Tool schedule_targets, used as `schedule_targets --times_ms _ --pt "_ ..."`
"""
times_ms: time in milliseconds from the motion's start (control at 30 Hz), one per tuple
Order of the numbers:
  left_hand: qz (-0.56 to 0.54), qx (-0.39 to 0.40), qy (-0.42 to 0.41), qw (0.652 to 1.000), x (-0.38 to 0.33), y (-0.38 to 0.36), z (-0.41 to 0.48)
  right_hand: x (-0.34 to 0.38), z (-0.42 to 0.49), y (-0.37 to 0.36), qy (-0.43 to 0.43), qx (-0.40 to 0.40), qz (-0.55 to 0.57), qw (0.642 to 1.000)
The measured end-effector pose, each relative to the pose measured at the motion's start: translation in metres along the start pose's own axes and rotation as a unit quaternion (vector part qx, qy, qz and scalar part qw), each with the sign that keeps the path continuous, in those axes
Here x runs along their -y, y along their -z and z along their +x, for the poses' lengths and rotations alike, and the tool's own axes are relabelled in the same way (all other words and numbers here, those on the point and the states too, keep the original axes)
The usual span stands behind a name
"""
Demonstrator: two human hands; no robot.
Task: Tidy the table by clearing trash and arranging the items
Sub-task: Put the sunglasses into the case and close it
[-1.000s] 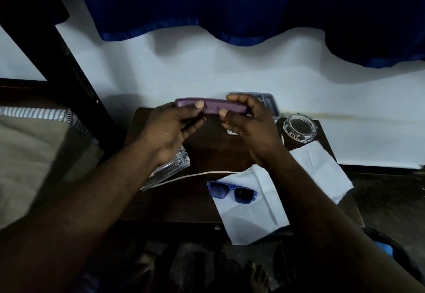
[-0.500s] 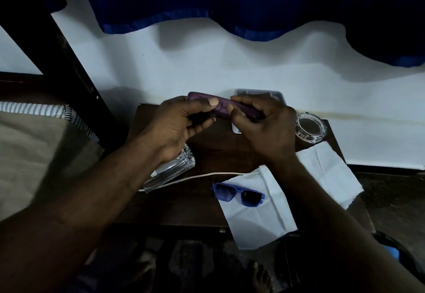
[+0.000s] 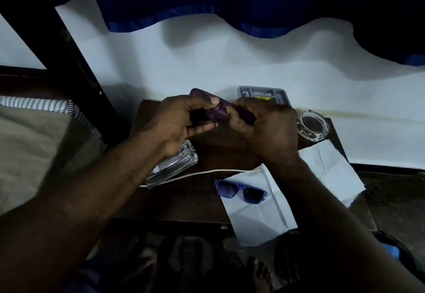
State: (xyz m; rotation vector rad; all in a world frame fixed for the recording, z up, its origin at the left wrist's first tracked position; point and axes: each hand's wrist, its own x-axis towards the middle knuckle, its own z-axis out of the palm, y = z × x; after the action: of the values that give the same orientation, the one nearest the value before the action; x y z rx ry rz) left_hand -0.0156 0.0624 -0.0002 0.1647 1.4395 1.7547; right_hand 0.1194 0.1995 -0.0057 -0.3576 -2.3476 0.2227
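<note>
my left hand [image 3: 177, 120] grips the left end of the purple case [image 3: 218, 111], thumb pressed on top and fingers curled underneath. my right hand [image 3: 264, 132] is clamped round its right end, fingers folded over it so that end is mostly hidden. the case is lifted off the dark table [image 3: 184, 200], over its back part. just behind the case sits a grey tray [image 3: 263, 94] against the white wall. right of the case stands a glass ashtray [image 3: 313, 126]. nearer me than the case, to its left, a clear glass block [image 3: 174, 166] lies partly under my left wrist, with a white cord [image 3: 207, 173] beside it. nearer still, blue sunglasses [image 3: 240, 191] rest on a white sheet [image 3: 259, 219] that overhangs the table's front edge.
</note>
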Motion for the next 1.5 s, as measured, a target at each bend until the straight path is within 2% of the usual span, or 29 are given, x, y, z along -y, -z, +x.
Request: schedule_targets --times_ms 133,333,467,667,767,900,1067,1167,1267,1367,1433,1500 --pt "0.003 -0.01 -0.004 1.0 -0.002 -0.002 0.0 0.001 0.002 -0.002 -0.014 0.002 0.022 1.0" --pt "0.084 -0.04 -0.032 0.995 0.002 -0.004 -0.003 -0.01 0.005 0.001 -0.019 0.099 0.098 0.99" --pt "0.097 -0.044 -0.05 0.993 0.008 -0.011 -0.005 -0.012 0.002 -0.001 -0.005 0.154 0.14 0.978" --pt "0.118 -0.032 -0.039 0.992 0.008 -0.01 -0.003 -0.024 0.001 0.001 -0.032 0.171 0.209 0.962" --pt "0.127 -0.036 -0.037 0.99 0.009 -0.011 -0.001 -0.022 -0.002 0.003 -0.01 0.178 0.194 0.965" --pt "0.102 -0.04 -0.027 0.994 0.009 -0.012 0.0 -0.014 -0.003 0.005 0.032 0.147 0.134 0.98" --pt "0.073 -0.041 -0.012 0.996 0.011 -0.012 0.001 0.0 -0.005 -0.002 0.027 0.134 0.041 0.99" --pt "0.085 -0.005 -0.009 0.996 0.012 -0.01 0.0 -0.009 -0.004 -0.007 -0.048 0.136 0.08 0.986" --pt "0.075 0.049 0.001 0.996 0.012 -0.006 -0.002 -0.021 0.001 -0.007 -0.192 0.108 0.198 0.955" --pt "0.014 0.067 0.007 0.998 0.009 -0.001 -0.001 -0.027 0.001 -0.008 -0.293 0.067 0.186 0.935" --pt "-0.034 0.056 0.012 0.998 0.006 0.0 0.001 -0.026 0.0 -0.008 -0.362 0.086 0.22 0.902" --pt "-0.061 0.052 0.021 0.997 0.005 -0.001 0.003 -0.02 -0.001 -0.009 -0.42 0.098 0.326 0.841"
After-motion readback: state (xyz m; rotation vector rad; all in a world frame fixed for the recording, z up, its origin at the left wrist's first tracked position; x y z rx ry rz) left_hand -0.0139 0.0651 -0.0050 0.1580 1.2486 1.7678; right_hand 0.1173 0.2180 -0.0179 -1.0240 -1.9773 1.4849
